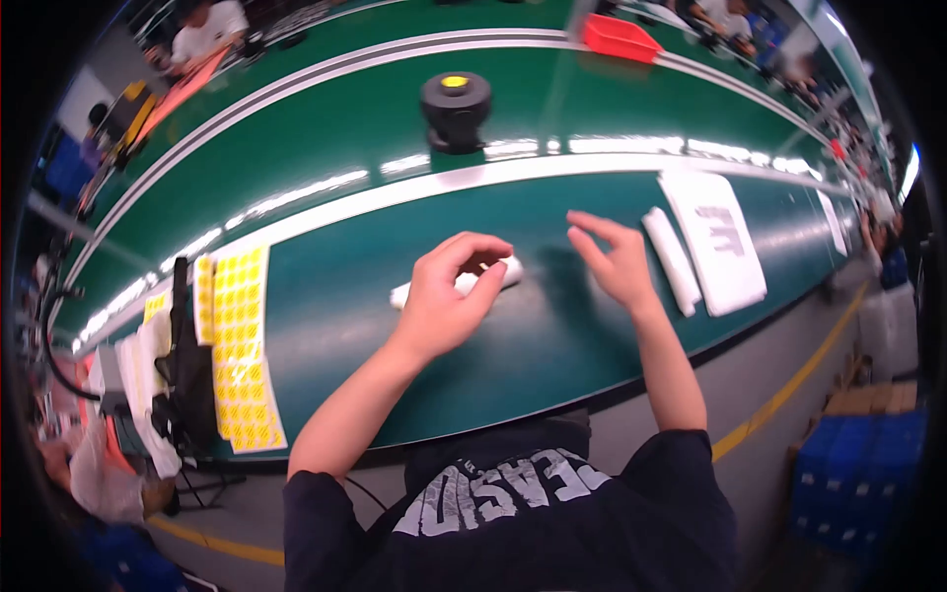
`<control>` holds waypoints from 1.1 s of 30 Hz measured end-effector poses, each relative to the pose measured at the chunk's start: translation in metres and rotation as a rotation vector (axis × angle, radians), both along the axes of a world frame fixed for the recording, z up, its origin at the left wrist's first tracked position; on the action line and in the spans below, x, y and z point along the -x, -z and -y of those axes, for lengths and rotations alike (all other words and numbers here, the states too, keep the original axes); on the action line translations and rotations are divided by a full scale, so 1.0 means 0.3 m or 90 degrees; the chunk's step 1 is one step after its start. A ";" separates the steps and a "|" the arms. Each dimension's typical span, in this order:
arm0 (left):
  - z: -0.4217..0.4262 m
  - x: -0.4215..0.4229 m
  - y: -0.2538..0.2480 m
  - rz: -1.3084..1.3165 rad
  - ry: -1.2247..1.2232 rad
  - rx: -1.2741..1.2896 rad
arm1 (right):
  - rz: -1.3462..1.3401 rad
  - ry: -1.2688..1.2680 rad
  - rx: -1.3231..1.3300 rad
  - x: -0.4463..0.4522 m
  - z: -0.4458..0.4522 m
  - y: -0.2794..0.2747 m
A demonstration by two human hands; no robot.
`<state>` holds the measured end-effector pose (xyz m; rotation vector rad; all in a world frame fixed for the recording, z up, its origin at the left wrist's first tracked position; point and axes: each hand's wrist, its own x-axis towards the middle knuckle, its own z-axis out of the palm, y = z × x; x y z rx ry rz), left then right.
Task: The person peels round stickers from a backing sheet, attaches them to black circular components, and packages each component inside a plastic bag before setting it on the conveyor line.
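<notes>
A white rolled-up bundle (512,269) lies on the dark green bench top in front of me. My left hand (446,294) is over this roll and hides its middle. Its fingers are curved and the thumb stands apart from them; whether they touch the roll is hard to tell. To the right, my right hand (614,261) is raised over the bench with its fingers apart and nothing in them. Just beyond it lies a second white roll (673,260), beside a flat stack of white bags (721,247) with grey printing.
Sheets of yellow labels (242,345) and a black strap-like item (189,365) lie at the left. A black round device with a yellow top (456,111) stands on the green belt (335,109). Farther off is a red tray (621,37); blue crates (856,479) stand at lower right. People sit across.
</notes>
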<state>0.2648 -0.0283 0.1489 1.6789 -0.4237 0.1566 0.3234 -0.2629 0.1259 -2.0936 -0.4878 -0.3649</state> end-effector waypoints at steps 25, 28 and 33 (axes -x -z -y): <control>1.295 -0.398 0.277 0.088 0.240 -0.411 | -0.226 0.239 -0.393 0.559 0.508 0.147; 1.258 -0.412 0.217 0.005 0.177 -0.273 | -0.076 0.375 -0.444 0.484 0.617 0.137; 1.194 -0.430 0.124 -0.077 0.241 -0.208 | 0.144 0.478 -0.094 0.285 0.790 0.097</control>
